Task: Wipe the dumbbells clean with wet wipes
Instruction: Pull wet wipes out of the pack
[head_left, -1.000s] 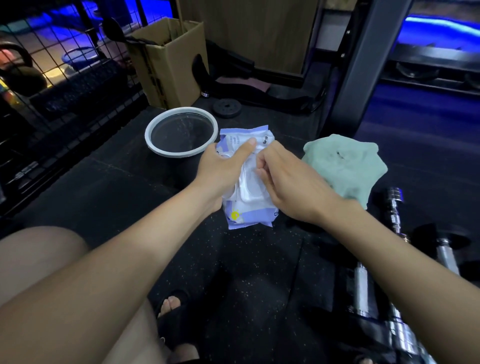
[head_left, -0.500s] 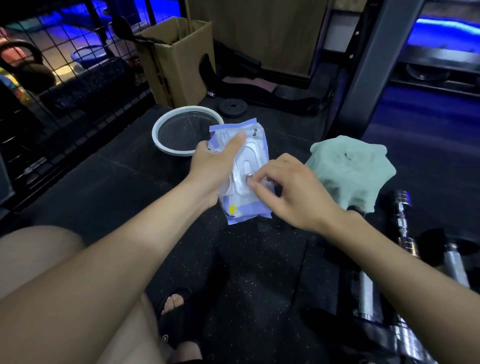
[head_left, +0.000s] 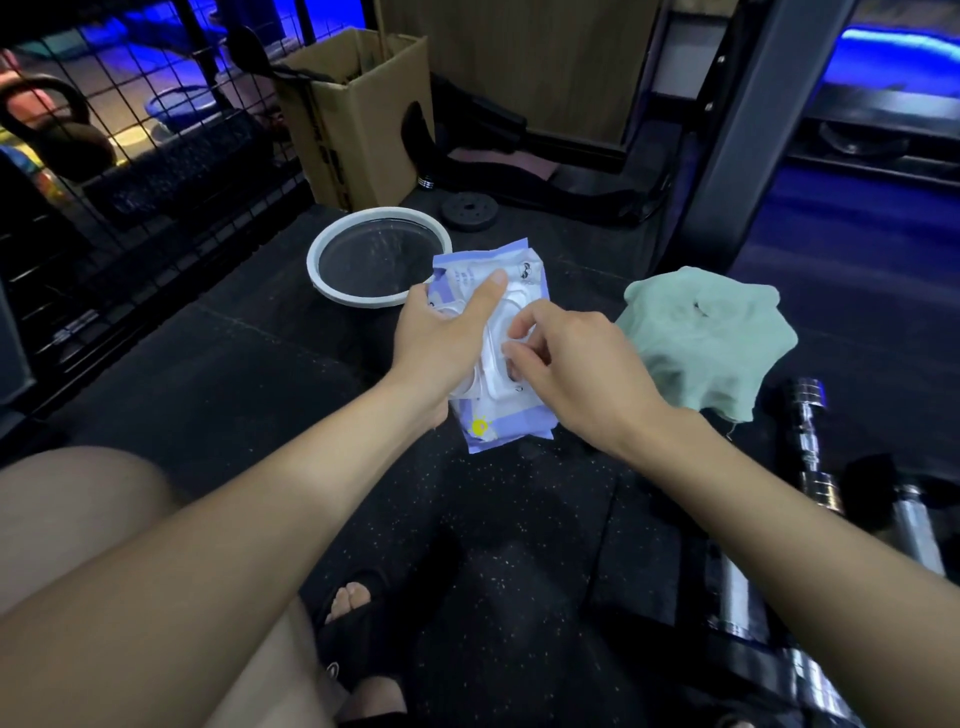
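Note:
A pale purple pack of wet wipes (head_left: 511, 428) with a white plastic lid is held above the dark floor. My left hand (head_left: 441, 343) grips its left side, thumb lying across the top. My right hand (head_left: 566, 369) has its fingers curled at the white lid, fingertips pinching at the lid's edge. Chrome dumbbells (head_left: 810, 441) lie on the floor at the lower right, partly hidden behind my right forearm.
A white-rimmed basin (head_left: 332, 244) stands just beyond the pack. A green cloth (head_left: 706, 343) lies to the right. A cardboard box (head_left: 353, 130), a small weight plate (head_left: 470, 210), a wire rack (head_left: 130, 171) and a metal post (head_left: 748, 130) surround the floor. My sandalled foot (head_left: 353, 603) is below.
My right hand has shifted from the pack's upper part to the middle of the white lid, its fingers now curled at the lid's edge. The left hand keeps its grip.

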